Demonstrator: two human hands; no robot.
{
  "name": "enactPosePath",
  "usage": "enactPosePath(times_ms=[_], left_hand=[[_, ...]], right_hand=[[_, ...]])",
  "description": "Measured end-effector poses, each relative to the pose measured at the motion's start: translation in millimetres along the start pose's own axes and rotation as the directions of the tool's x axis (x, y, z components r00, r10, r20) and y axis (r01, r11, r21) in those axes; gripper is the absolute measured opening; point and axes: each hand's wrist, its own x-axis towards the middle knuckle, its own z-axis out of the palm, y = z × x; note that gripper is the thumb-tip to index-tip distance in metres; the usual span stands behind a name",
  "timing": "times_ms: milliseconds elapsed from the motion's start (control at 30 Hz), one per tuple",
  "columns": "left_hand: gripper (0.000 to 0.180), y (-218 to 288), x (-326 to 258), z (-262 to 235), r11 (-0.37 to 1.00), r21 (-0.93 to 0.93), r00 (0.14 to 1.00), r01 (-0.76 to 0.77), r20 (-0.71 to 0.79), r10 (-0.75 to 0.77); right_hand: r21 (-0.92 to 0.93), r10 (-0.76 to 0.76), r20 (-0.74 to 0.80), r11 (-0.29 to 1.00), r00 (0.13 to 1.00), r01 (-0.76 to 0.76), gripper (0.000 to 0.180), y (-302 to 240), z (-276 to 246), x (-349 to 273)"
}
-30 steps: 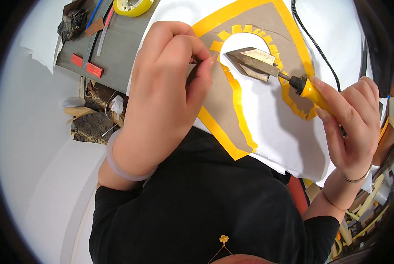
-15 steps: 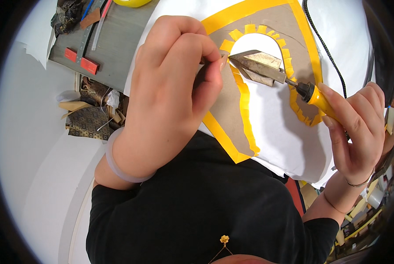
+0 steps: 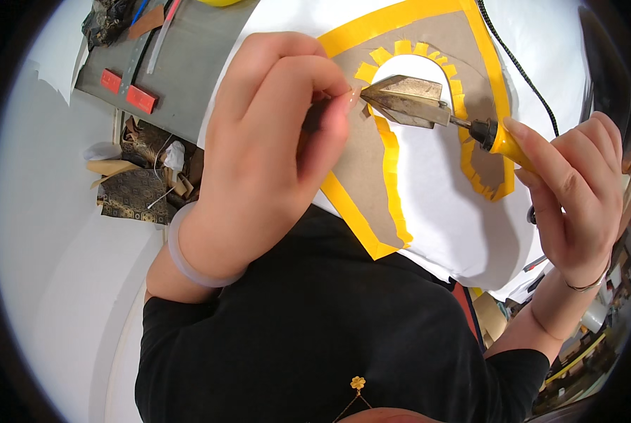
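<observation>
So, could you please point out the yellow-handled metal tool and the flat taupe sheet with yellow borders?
Yellow-handled metal tool (image 3: 430, 111): head view, rear of metal tip.
Flat taupe sheet with yellow borders (image 3: 361, 168): head view, left side.

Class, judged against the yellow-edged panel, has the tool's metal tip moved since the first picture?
Yes, leftward: against the yellow-edged panel, the metal tip has gone from inside the rounded opening to over its left edge.

Fisheye view from head height, downward and close over left grip (image 3: 273, 137) and right grip (image 3: 575, 189)
</observation>
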Motion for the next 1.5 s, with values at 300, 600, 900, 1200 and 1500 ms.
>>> enactPosePath(times_ms=[300,600,900,1200,1500], left_hand=[[0.045,13.0,-36.7,-16.1,0.940,0.341,0.995,0.005,0.095,-0.039],[0.046,-11.8,15.9,-35.8,0.902,0.303,0.926,-0.308,0.313,0.211],[0.030,6.2,6.6,8.0,0.984,0.135,0.993,-0.114,0.031,0.111],[0.017,6.9,7.8,4.4,0.992,0.123,0.996,-0.026,0.085,0.016],[0.012,13.2,8.2,1.0,0.977,0.212,0.993,-0.008,0.118,-0.018]], right_hand=[[0.007,-0.081,0.039,0.997,0.996,0.081,0.049,15.6,-13.7,17.4],[-0.025,0.136,-0.091,0.990,0.986,-0.139,0.042,-0.4,-20.4,-29.0],[0.031,0.242,-0.182,0.970,0.953,-0.240,0.044,-22.0,6.1,-56.2],[0.060,0.221,-0.194,0.975,0.956,-0.213,0.045,-19.6,18.3,-56.3],[0.049,0.163,-0.136,0.986,0.977,-0.157,0.049,-18.5,20.6,-46.1]])
